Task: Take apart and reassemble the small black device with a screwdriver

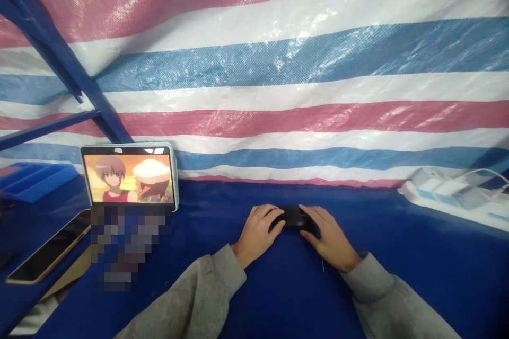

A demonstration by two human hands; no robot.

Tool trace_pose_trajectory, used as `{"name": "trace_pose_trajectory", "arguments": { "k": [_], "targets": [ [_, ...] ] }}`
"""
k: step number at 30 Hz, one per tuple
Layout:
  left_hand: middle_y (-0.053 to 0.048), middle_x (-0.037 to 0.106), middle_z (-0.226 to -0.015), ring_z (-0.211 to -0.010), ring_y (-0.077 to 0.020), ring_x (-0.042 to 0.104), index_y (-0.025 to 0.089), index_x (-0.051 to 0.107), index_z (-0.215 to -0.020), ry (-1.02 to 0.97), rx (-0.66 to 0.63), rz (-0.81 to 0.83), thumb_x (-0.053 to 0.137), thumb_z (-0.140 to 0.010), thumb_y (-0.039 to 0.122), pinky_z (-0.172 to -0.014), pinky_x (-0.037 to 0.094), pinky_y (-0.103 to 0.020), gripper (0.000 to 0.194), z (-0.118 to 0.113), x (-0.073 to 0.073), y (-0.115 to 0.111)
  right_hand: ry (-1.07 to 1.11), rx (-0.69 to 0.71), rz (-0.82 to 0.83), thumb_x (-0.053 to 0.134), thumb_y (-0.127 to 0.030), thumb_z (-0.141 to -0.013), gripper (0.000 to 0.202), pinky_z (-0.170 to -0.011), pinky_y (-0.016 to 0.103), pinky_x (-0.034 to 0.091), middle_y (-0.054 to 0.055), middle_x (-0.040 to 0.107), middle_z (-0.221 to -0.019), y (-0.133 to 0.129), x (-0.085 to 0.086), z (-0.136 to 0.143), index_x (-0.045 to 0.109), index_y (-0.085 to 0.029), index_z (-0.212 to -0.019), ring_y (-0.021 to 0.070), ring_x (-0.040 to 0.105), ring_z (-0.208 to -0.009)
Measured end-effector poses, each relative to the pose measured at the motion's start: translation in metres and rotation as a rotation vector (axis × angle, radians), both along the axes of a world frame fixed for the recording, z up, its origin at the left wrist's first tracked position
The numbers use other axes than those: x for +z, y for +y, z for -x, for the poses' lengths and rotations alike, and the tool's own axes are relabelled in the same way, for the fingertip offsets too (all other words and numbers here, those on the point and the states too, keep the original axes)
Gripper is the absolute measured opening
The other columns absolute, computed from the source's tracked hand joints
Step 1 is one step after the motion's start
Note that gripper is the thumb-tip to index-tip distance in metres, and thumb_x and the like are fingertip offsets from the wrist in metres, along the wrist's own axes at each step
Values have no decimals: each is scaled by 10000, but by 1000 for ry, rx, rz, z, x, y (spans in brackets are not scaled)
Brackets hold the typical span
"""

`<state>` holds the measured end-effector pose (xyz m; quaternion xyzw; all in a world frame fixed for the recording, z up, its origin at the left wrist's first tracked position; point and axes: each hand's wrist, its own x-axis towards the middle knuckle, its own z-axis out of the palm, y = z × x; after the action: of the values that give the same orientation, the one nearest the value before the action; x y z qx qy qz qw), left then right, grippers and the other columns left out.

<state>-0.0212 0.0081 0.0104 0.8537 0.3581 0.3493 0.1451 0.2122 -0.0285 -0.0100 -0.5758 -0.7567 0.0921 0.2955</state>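
Note:
A small black oblong object [293, 216] with a smooth, slightly shiny surface rests on the blue tabletop [294, 296]; its exact kind does not show. From its left end, my left hand [258, 230] holds it with curled fingers and thumb. The fingers and thumb of my right hand [328, 235] close around its right end. Both ends are partly hidden under the fingers. Just below the right thumb, a thin pale strand [323, 265] lies on the table.
At left, a tablet [129, 177] playing a cartoon stands upright beside a phone [51, 249] and a blue tray [35, 180]. Part of the table before the tablet is pixelated. A white power strip [445, 198] with plugs lies at right. Striped sheeting [278, 63] hangs behind.

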Motion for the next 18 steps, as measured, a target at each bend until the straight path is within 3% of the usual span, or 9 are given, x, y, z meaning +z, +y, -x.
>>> {"name": "trace_pose_trajectory", "arguments": {
  "k": [4, 8, 13, 16, 18],
  "targets": [
    [-60, 681, -1175, -1109, -226, 626, 236, 615, -1229, 9, 47, 22, 488, -1025, 327, -999, 459, -415, 257, 2, 5, -2, 8, -40, -39, 526, -545, -902, 573, -1109, 554, 423, 105, 669, -1280, -3, 6, 2, 519, -238, -1385, 314, 560, -1281],
    [-78, 587, -1353, -1270, -239, 534, 262, 490, -1397, 51, 13, -1, 472, -1028, 351, -1073, 425, -429, 380, 4, 10, -5, 45, -92, -91, 520, -601, -894, 588, -1088, 547, 451, 80, 745, -1007, -5, 11, 6, 560, -237, -1353, 302, 627, -1177],
    [-133, 434, -1501, -1395, -301, 405, 256, 415, -1470, 208, -131, -115, 527, -1001, 383, -1117, 379, -496, 498, 2, 9, -8, 72, -32, -176, 492, -489, -951, 391, -1128, 520, 420, 26, 738, -812, -2, 12, 11, 654, -263, -1226, 209, 704, -841],
    [-127, 470, -1473, -1365, -285, 447, 266, 415, -1469, 277, -182, -120, 509, -1013, 353, -1099, 405, -488, 473, 0, 6, -7, 44, -3, -251, 466, -441, -971, 325, -1094, 512, 443, 24, 747, -803, -1, 13, 10, 705, -268, -1108, 196, 701, -823],
    [-121, 497, -1450, -1322, -267, 495, 271, 430, -1458, 289, -164, -111, 475, -1030, 331, -1068, 438, -469, 435, 0, 5, -7, 8, -63, -298, 454, -447, -971, 348, -993, 472, 505, 43, 756, -847, -2, 17, 7, 712, -245, -1085, 202, 703, -825]
  ]
}}
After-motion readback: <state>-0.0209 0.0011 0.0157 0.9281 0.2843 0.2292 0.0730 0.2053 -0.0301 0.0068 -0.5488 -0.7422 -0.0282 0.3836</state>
